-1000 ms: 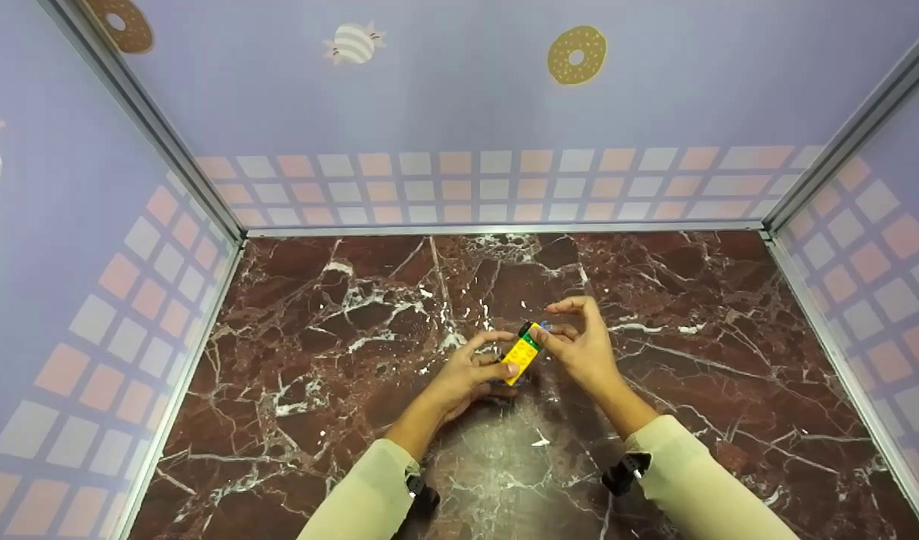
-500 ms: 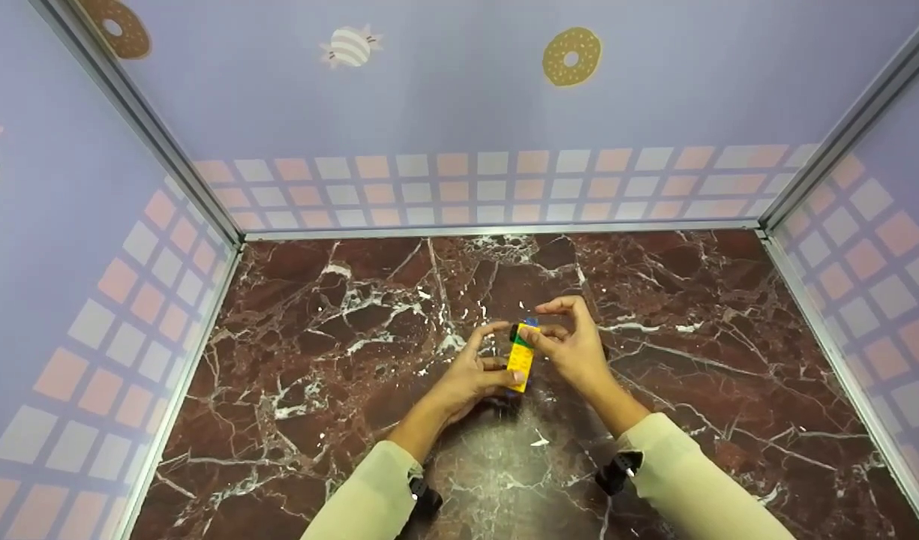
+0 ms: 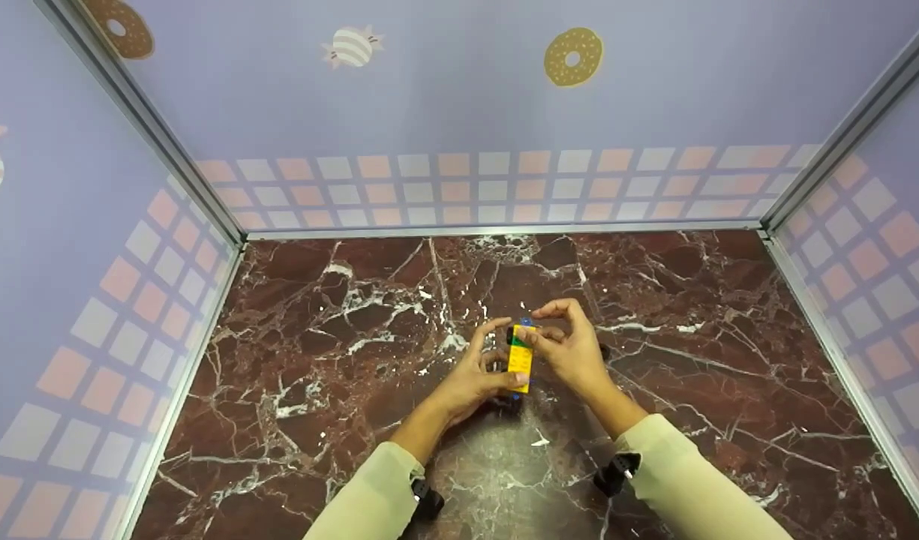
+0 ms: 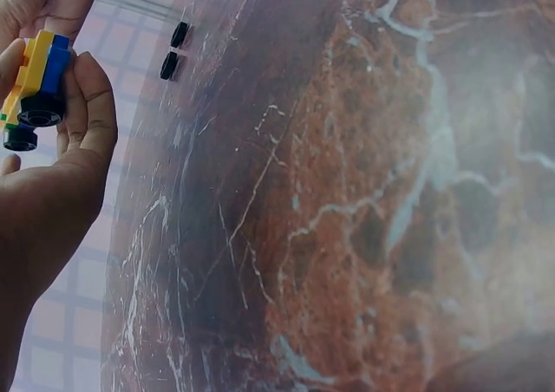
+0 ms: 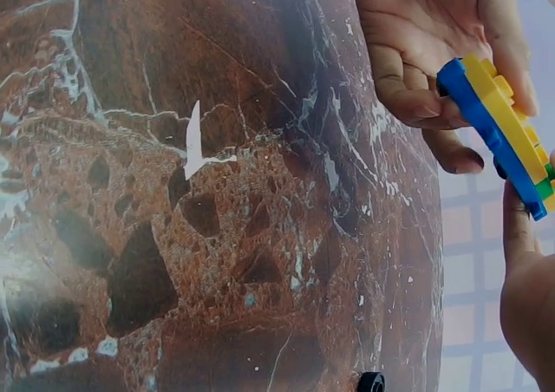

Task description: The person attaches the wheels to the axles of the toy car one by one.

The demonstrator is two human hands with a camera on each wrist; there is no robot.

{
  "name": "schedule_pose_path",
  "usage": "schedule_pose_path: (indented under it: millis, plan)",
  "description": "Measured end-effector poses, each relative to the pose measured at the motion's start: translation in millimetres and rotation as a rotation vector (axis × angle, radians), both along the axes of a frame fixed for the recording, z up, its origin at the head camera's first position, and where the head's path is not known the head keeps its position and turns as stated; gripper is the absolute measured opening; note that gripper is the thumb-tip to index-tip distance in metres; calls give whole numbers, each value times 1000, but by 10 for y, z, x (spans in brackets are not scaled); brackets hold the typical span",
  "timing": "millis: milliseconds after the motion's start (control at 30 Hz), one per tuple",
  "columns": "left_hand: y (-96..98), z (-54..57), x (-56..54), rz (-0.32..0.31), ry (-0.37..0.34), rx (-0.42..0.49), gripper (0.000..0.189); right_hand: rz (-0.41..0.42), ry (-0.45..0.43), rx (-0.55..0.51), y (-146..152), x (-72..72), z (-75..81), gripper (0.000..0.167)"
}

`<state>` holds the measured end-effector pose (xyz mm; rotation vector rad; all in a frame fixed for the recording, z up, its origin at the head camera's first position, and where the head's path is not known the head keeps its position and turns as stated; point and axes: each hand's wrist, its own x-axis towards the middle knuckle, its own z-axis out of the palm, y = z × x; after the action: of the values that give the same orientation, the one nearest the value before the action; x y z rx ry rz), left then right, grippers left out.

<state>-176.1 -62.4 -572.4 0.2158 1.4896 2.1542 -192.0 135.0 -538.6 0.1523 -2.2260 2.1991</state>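
Observation:
A toy car of building blocks (image 3: 520, 361), yellow and green studded bricks on a blue base, is held between both hands above the table. My left hand (image 3: 474, 375) grips its near end, thumb on the yellow brick. At the far end, beside the green brick (image 3: 518, 340), the right hand (image 3: 577, 352) pinches it with the thumb on top. In the left wrist view, two black wheels (image 4: 41, 110) sit on the blue base (image 4: 56, 62). The right wrist view shows the left hand's fingertips against the car's blue side. Fingers hide parts of its underside.
Two loose black wheels (image 4: 174, 50) lie on the dark red marbled table (image 3: 316, 450). One loose wheel (image 3: 604, 351) shows just beyond the right hand in the head view. Patterned lilac walls (image 3: 459, 112) enclose the back and both sides.
The toy car has turned from slanting to nearly straight fore and aft in the head view. Both hands turned slightly with it, keeping hold. A loose wheel now shows beside the right hand.

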Motion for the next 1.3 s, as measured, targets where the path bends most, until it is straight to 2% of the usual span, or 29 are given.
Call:
schedule_pose_path:
  millis: [300, 600, 900, 1067, 1300]
  plan:
    - [-3, 17, -4, -1, 3, 24, 91, 22, 23, -8, -4, 22, -29, 43]
    - [-11, 10, 12, -1, 14, 52, 89, 19, 47, 56, 20, 29, -32, 43]
    - [5, -8, 36, 37, 23, 23, 84, 12, 57, 122, 21, 26, -55, 42]
    - [6, -16, 38, 32, 31, 20, 80, 13, 55, 155, 47, 34, -56, 42]
    - [10, -22, 37, 41, 22, 29, 75, 6, 65, 160, 65, 23, -79, 39]
